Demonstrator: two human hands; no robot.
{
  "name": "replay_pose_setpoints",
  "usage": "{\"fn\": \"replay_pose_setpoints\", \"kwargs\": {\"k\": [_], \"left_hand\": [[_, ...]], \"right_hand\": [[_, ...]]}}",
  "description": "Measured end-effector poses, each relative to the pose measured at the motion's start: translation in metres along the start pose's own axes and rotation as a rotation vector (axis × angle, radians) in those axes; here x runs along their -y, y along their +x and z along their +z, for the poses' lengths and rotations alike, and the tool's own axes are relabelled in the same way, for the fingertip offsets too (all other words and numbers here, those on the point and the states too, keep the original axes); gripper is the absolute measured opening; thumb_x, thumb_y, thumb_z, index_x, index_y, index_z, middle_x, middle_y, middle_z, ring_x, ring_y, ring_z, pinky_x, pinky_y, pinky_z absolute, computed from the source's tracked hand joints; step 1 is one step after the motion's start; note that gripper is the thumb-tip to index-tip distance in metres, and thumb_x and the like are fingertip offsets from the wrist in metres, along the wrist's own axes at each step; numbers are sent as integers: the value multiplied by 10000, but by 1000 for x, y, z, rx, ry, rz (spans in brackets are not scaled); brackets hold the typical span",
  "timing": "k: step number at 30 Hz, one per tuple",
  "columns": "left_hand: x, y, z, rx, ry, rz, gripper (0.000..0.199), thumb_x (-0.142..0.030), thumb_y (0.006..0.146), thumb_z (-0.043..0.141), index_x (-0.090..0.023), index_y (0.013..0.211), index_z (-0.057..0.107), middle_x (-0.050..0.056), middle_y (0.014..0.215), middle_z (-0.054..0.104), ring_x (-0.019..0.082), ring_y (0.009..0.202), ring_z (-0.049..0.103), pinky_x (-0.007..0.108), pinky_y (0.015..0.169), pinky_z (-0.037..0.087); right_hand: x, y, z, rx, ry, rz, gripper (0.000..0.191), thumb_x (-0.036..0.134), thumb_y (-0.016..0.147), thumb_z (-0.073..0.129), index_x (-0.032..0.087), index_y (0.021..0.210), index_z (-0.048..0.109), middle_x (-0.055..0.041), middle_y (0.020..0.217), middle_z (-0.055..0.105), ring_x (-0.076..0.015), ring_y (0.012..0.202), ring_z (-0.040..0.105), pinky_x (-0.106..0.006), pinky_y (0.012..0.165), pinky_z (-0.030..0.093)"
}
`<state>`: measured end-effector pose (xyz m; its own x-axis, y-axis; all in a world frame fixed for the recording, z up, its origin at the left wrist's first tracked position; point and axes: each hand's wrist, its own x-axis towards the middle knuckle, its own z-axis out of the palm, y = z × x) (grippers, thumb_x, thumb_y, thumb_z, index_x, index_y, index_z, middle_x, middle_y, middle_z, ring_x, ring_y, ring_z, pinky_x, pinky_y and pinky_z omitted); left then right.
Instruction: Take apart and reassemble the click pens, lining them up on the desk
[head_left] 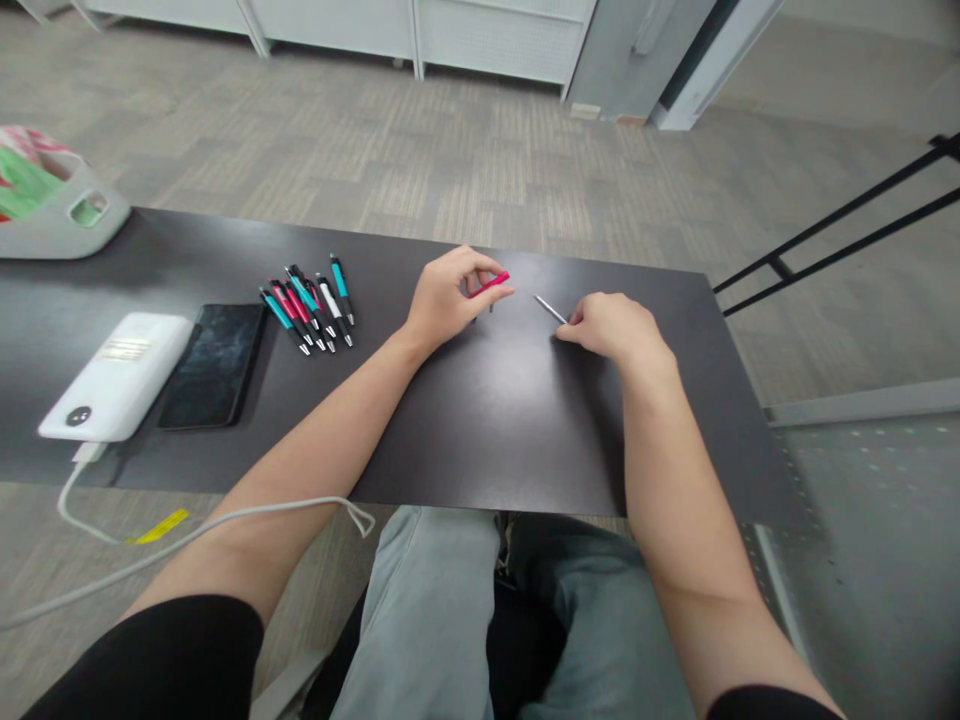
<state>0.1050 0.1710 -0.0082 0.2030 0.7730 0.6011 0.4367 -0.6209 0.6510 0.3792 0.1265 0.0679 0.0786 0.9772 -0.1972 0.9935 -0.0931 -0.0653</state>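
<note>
At the centre of the frame, the left hand [444, 298] pinches a slim red pen part [495, 284] between thumb and fingers, the other fingers loosely curled. Just right of centre, the right hand [621, 325] has thumb and fingertips closed on the near end of a thin silvery rod [550, 308] — its free end points up and left, apart from the red part. (Something small shows below the left hand; I cannot tell what.)

Both pieces look light and stiff, probably smooth enough to roll or slip, so a gentle fingertip pinch around the middle of the red part should do; the rod, being thinner, is likely best held near one end. The pile of pens [305, 311] lies left of centre on the dark counter [487, 440].
</note>
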Motion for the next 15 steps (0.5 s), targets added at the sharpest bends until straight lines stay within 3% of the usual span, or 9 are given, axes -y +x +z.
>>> {"fn": "replay_pose_setpoints", "kwargs": {"k": [4, 7, 11, 15], "left_hand": [[-7, -2, 0, 81, 6, 45, 197, -309, 987, 1094, -285, 1071, 917, 27, 949, 854, 264, 859, 772, 444, 943, 650], [-6, -4, 1, 110, -20, 69, 197, -337, 999, 1095, -286, 1082, 924, 26, 965, 867, 255, 839, 769, 432, 918, 638], [-6, -5, 2, 142, -51, 117, 173, -384, 1038, 1069, -289, 1095, 936, 19, 976, 882, 233, 794, 748, 412, 879, 616], [-7, -6, 3, 171, -36, 88, 216, -480, 1047, 1063, -305, 1088, 942, 17, 976, 891, 228, 766, 723, 412, 864, 606]], "right_hand": [[-9, 5, 2, 18, 140, -103, 269, 275, 881, 1001, 315, 747, 771, -85, 850, 876, -405, 1020, 922, -479, 966, 702], [-15, 14, 8, -39, 525, -224, 247, 241, 881, 941, 315, 800, 720, -32, 816, 849, -334, 928, 867, -432, 920, 693], [-9, 21, 15, -101, 1043, -338, 284, 321, 908, 972, 330, 871, 691, -18, 848, 847, -294, 898, 838, -438, 926, 733], [3, 18, 17, -99, 1170, -372, 387, 474, 919, 1097, 332, 942, 738, -41, 928, 873, -297, 950, 838, -448, 927, 765]]}}
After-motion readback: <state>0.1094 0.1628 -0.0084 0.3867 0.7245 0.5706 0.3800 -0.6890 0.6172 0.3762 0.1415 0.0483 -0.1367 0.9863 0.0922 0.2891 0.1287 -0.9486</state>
